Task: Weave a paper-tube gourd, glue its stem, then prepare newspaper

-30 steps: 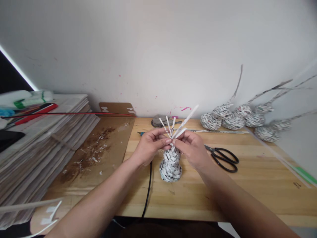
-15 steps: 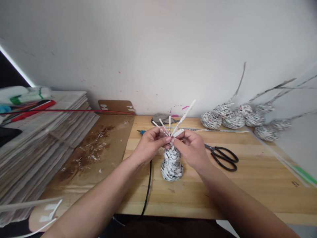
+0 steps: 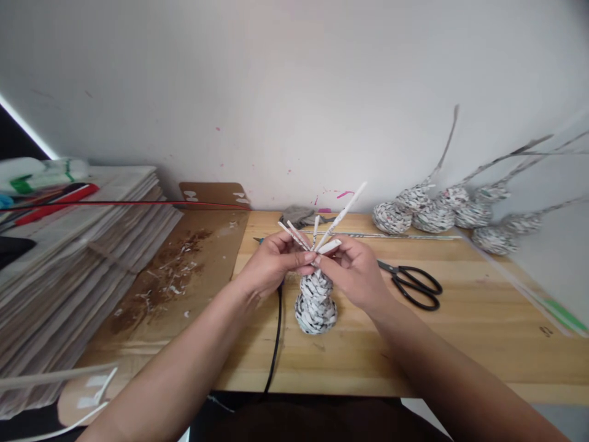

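Nearest the camera, my two bare forearms run up over the pale wooden table [image 3: 460, 331], its grain smooth and light, with a black cable [image 3: 275, 344] hanging over the front edge. Between the hands stands the woven paper figure [image 3: 315, 304], a small gourd-shaped piece of rolled newsprint strips, speckled black and white, upright on the table with a wide round base and narrower neck. From its top several thin white paper sticks [image 3: 340, 215] fan upward. My left hand [image 3: 271, 267] has its fingers pinched shut on the sticks at the neck; my right hand [image 3: 356, 270] is clamped on them from the other side, thumb tips nearly touching. Just right lie black scissors [image 3: 411, 285], flat. At the left sits a tall stack of newspapers [image 3: 83, 258] and a brown board [image 3: 184, 276] littered with scraps. Farther back, against the white wall, finished woven pieces [image 3: 432, 215] sit in a row.
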